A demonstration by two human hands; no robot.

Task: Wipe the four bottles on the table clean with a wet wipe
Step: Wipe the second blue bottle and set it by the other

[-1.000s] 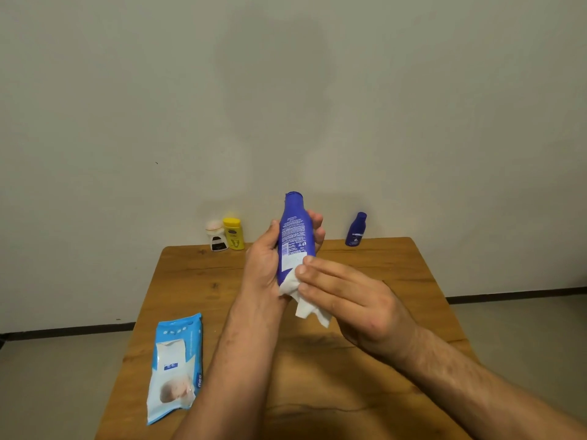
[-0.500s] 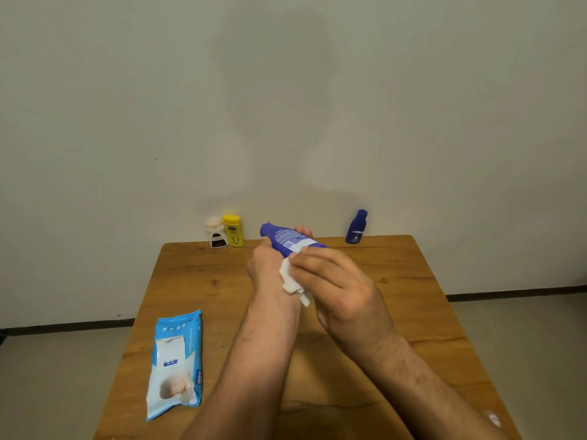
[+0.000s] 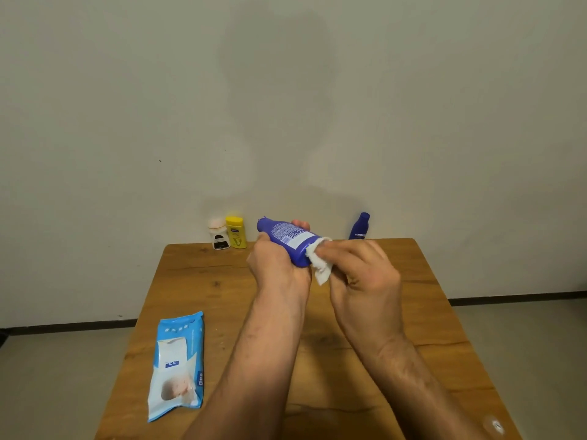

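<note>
My left hand grips a large blue bottle above the middle of the wooden table. The bottle lies almost flat, cap end to the left, base to the right. At the base, my right hand pinches a crumpled white wet wipe against the bottle. Three more bottles stand at the table's far edge by the wall: a small white one with a pale cap, a yellow one beside it, and a small blue one to the right.
A light blue pack of wet wipes lies flat on the near left part of the table. A bare wall stands right behind the table. Grey floor shows on both sides.
The large blue bottle went from upright to lying nearly level, cap to the left. My right hand slid the wipe along to the bottle's base end.
</note>
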